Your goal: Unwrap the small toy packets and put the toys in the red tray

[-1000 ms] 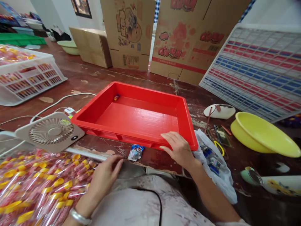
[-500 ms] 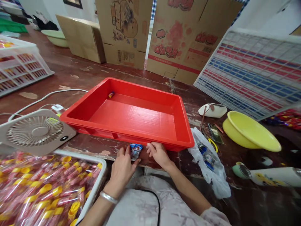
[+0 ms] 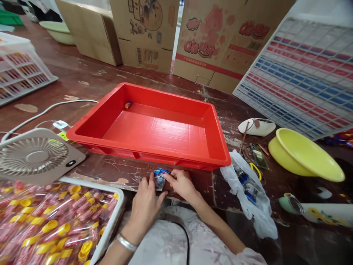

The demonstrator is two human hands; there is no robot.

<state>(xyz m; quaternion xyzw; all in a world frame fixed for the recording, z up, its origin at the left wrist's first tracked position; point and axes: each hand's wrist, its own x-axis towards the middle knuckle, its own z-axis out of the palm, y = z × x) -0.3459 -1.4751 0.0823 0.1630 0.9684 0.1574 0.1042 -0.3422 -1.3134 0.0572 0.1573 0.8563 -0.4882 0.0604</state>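
A small blue-topped foil packet (image 3: 160,179) lies at the table's near edge, in front of the red tray (image 3: 165,141). My left hand (image 3: 145,201) rests at the packet's left side, fingers stretched out over the table and thumb spread below the packet. With thumb and forefinger, my right hand (image 3: 182,185) pinches the packet's upper right part. Inside the tray, a small wrapped sweet (image 3: 128,105) sits in the far left corner.
A crate of yellow-capped pink tubes (image 3: 119,197) stands at lower left, below a fan (image 3: 38,156). To the right are a clear plastic bag (image 3: 260,213), yellow basins (image 3: 305,154) and a bottle (image 3: 328,214). Cardboard boxes (image 3: 206,44) and a white crate (image 3: 298,77) stand behind.
My right hand has moved left from beside the packet and now pinches it. My left hand stays at the packet's left, its thumb a little lower. The camera view has shifted slightly.
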